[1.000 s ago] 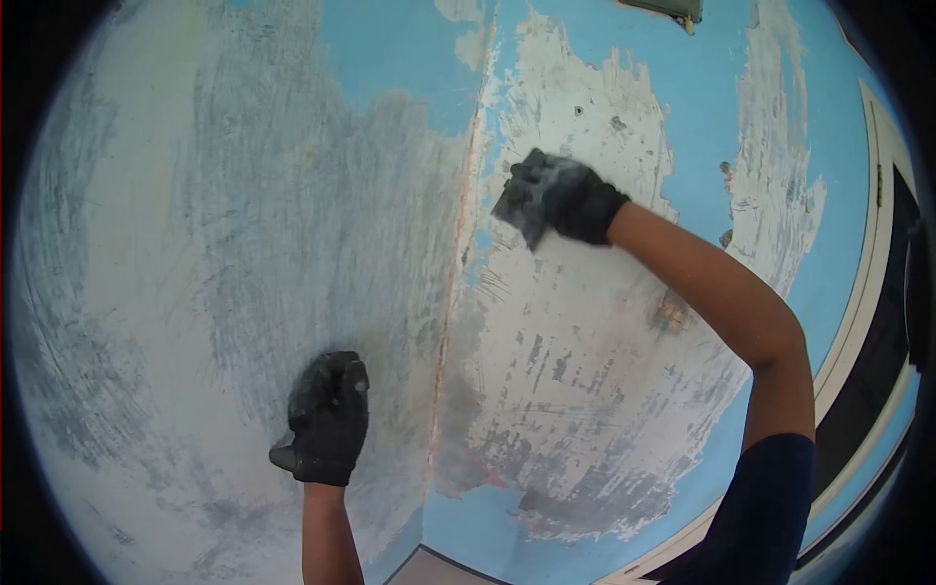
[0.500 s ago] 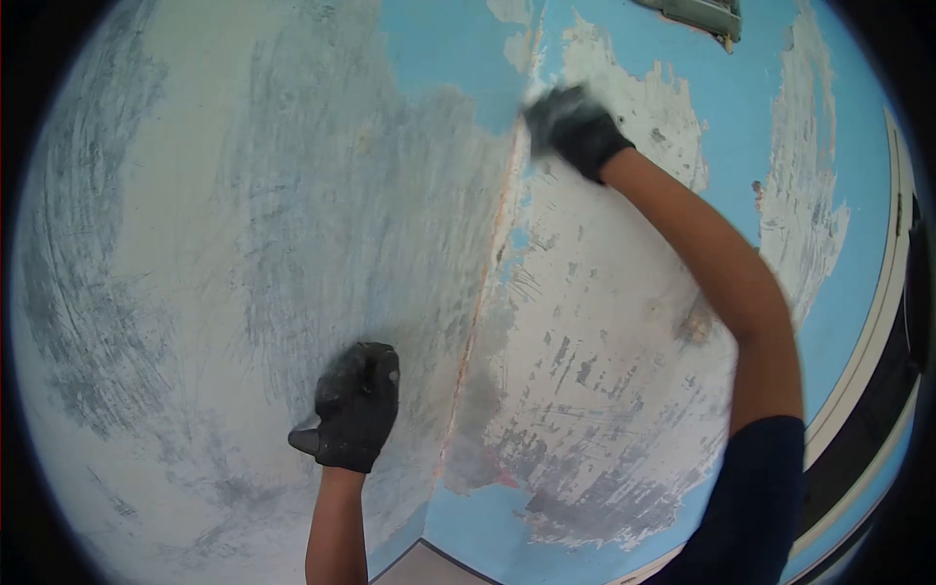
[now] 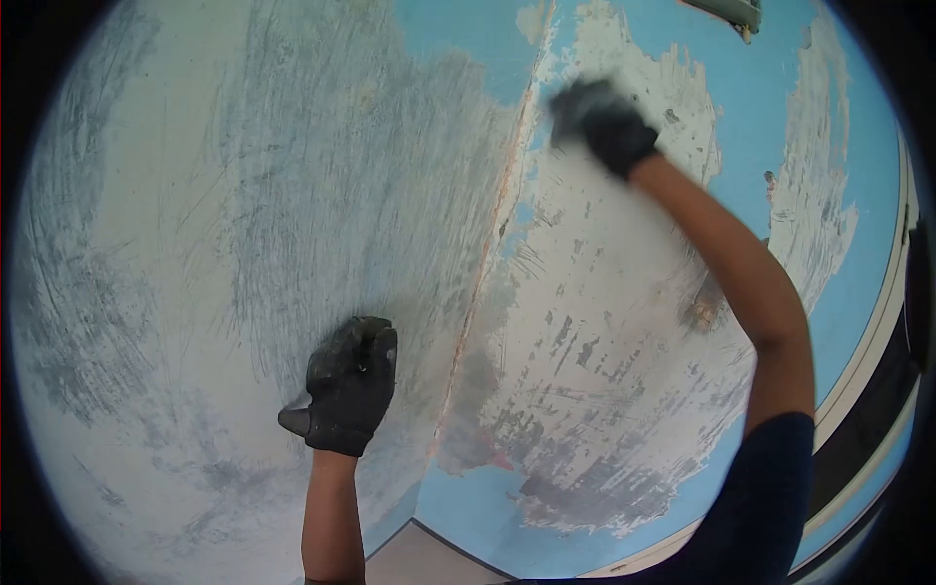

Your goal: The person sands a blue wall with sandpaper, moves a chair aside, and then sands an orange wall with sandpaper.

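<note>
Since the right hand (image 3: 603, 122) is smeared with blur up near the top of the corner seam (image 3: 487, 253), it's hard to say much about it: it's in a black glove and pressed against the scraped white patch (image 3: 595, 322) on the right-hand wall, but I can't tell if the fingers are curled around something or what, if anything, is in them. The left hand (image 3: 343, 387) is way clearer, also gloved in black, lower down and just left of the seam, fingers bunched into a loose fist with the knuckles resting on the wall (image 3: 195, 244); whether anything sits inside that fist is hidden. That left wall is mostly stripped to a pale, scratchy grey, while leftover blue paint (image 3: 741, 107) shows around the white patch on the right. A door frame (image 3: 877, 322) gets cut off at the far right edge, and a bit of some fixture (image 3: 731, 12) is clipped at the top, can't make out what it is. A sliver of floor (image 3: 429, 561) peeks in at the bottom.
</note>
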Demonstrator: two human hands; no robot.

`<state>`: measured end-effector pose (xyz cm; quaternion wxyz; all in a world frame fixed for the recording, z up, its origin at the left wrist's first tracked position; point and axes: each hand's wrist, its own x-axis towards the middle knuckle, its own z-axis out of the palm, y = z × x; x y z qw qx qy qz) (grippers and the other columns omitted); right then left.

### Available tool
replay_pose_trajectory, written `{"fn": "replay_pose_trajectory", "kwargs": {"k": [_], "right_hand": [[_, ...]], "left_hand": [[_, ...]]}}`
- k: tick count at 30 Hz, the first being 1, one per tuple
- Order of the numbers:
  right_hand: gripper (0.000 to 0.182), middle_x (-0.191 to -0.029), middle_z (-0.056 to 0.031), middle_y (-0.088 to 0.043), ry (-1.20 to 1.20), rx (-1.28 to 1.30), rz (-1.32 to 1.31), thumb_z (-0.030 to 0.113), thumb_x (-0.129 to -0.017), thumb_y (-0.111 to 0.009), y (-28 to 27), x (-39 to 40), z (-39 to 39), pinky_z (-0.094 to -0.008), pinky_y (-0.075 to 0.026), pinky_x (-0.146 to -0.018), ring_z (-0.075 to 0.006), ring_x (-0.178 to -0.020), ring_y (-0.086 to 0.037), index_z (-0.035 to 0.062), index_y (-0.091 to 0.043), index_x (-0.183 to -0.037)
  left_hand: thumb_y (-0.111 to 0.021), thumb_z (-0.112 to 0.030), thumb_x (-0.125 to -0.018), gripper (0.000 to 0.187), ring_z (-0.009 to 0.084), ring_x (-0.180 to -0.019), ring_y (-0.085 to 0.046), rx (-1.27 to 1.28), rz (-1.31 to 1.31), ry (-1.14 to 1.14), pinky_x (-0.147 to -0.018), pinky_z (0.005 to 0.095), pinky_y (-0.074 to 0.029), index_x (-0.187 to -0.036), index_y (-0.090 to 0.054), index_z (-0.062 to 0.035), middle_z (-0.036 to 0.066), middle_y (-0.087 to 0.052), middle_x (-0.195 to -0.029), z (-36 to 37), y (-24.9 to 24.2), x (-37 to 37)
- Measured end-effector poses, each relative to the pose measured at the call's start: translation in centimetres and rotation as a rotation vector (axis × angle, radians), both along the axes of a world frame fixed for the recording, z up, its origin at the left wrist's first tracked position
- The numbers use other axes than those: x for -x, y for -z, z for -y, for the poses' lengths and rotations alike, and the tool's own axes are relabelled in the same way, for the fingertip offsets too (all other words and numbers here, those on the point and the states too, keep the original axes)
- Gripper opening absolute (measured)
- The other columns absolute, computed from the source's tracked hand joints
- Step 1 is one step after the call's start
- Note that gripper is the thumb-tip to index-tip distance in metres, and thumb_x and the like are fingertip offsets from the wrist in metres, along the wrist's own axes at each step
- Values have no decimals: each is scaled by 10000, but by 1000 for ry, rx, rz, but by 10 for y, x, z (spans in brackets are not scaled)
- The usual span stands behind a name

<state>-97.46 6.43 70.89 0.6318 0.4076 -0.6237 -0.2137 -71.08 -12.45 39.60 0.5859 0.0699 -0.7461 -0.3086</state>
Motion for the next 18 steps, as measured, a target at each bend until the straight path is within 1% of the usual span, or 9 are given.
{"fn": "replay_pose_trajectory", "kwargs": {"k": [2,4,7,8,10,11,12,15,18], "right_hand": [[260,-1101,-118,-719,-226,-226,214,318,-967,-561,58,-21,4,-460,-475,-1014,-308,-1036,-672,136,-691,-1100],[271,-1093,-97,-714,383,-318,256,321,-976,-559,68,-47,14,-427,-479,-1015,-316,-1022,-670,124,-707,-1088],[216,-988,-85,-691,-63,235,-188,220,-964,-565,-4,9,-16,-369,-537,-848,-261,-912,-672,71,-645,-1098],[153,-959,-124,-664,299,324,-288,133,-954,-540,17,42,-10,-336,-552,-675,-224,-845,-646,80,-612,-1078],[213,-948,-154,-657,249,-84,-416,134,-952,-542,104,2,6,-339,-561,-683,-238,-772,-647,53,-600,-1141],[231,-963,-161,-659,319,-540,112,169,-970,-503,143,-12,11,-396,-563,-721,-232,-809,-648,69,-600,-1153],[231,-963,-161,-659,327,-540,120,169,-970,-503,144,-12,6,-396,-563,-721,-232,-809,-648,69,-600,-1153],[103,-813,-65,-587,23,-280,-59,141,-955,-538,113,2,5,-391,-539,-688,-199,-779,-601,109,-585,-1041],[76,-829,-79,-594,140,164,-268,111,-929,-547,34,22,-9,-350,-529,-638,-205,-766,-604,89,-602,-977]], "left_hand": [[-607,-95,-977,72,145,-715,-620,43,-7,-34,-692,291,-502,-972,-672,-64,49,-644,-783,-2,1,-1],[-609,-90,-973,69,151,-707,-616,-32,56,-28,-693,297,-501,-971,-673,-64,47,-642,-781,-6,-6,-4],[-612,-99,-966,68,159,-700,-616,-78,4,48,-692,301,-500,-968,-674,-71,40,-640,-777,-1,3,4],[-612,-99,-966,68,159,-700,-616,-89,12,48,-692,301,-500,-968,-674,-71,40,-640,-777,-5,3,0],[-600,-92,-972,74,141,-703,-616,-23,69,-51,-692,292,-496,-974,-670,-67,35,-639,-773,-8,-7,-6],[-600,-92,-972,74,141,-703,-616,-30,68,-48,-692,292,-496,-974,-670,-67,35,-639,-773,-6,-3,-3],[-599,-97,-974,76,139,-703,-617,-3,52,-46,-691,292,-496,-977,-668,-67,33,-640,-771,-2,3,2],[-599,-103,-974,76,140,-705,-622,29,54,-60,-692,296,-499,-981,-665,-66,31,-642,-767,1,1,3],[-606,-112,-970,76,148,-707,-631,-17,60,-35,-696,302,-503,-982,-664,-66,33,-648,-770,2,7,7]]}}
